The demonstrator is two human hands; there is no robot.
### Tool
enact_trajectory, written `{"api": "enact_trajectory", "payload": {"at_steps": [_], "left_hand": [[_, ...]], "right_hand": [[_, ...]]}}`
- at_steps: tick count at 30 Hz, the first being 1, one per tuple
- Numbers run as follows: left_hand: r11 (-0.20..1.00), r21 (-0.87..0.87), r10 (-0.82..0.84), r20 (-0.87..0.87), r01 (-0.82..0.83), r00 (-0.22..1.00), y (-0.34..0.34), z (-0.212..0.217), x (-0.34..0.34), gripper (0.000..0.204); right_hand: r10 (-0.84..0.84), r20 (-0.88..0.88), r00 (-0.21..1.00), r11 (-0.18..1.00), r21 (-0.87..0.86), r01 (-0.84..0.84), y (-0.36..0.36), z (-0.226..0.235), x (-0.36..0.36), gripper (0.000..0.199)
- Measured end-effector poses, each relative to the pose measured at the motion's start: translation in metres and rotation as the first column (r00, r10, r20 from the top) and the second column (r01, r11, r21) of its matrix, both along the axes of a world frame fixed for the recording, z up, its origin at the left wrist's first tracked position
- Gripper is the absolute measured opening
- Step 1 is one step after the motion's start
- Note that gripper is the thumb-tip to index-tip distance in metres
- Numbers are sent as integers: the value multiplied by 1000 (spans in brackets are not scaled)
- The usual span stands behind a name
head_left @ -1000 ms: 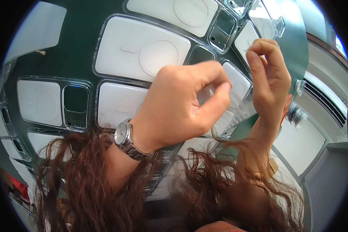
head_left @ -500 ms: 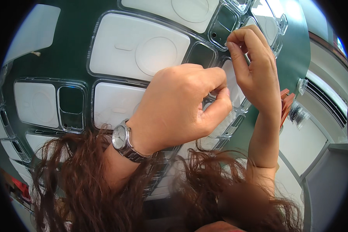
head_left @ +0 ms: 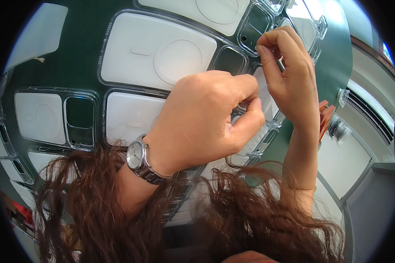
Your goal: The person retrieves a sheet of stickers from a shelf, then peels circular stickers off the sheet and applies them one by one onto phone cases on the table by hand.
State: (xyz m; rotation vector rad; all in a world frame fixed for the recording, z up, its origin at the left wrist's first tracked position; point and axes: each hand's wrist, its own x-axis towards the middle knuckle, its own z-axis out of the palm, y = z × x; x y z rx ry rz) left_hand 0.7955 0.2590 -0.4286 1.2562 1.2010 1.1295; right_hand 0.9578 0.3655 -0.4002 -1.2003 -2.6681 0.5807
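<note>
At the centre of the frame, the left hand (head_left: 206, 118) and right hand (head_left: 289, 74) pinch a clear phone case (head_left: 261, 131) with closed fingers above the green desk (head_left: 74, 65). They seem to be peeling film from it; next calls for a steady pull.

The clear phone case (head_left: 261, 94) is a transparent plastic shell with a white insert sheet inside it. It is held up between both hands, just right of centre and towards 1 o'clock. Most of it is hidden: 1 strip shows between the hands, and its lower edge (head_left: 250, 149) juts out at 4 o'clock below the left hand. It stands tilted, its long side running from 1 o'clock down to 7 o'clock, above the green surface.
</note>
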Motion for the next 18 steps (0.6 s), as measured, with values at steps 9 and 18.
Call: {"api": "enact_trajectory", "payload": {"at_steps": [9, 18], "left_hand": [[1000, -6, -8, 42, 8, 999, -1, 1, 0, 10], [979, -194, 1, 290, 58, 957, 2, 6, -11, 17]], "right_hand": [[-385, -277, 880, 908, -283, 308, -18, 10, 13, 16], [-350, -455, 819, 933, -252, 258, -84, 16, 25, 33]]}}
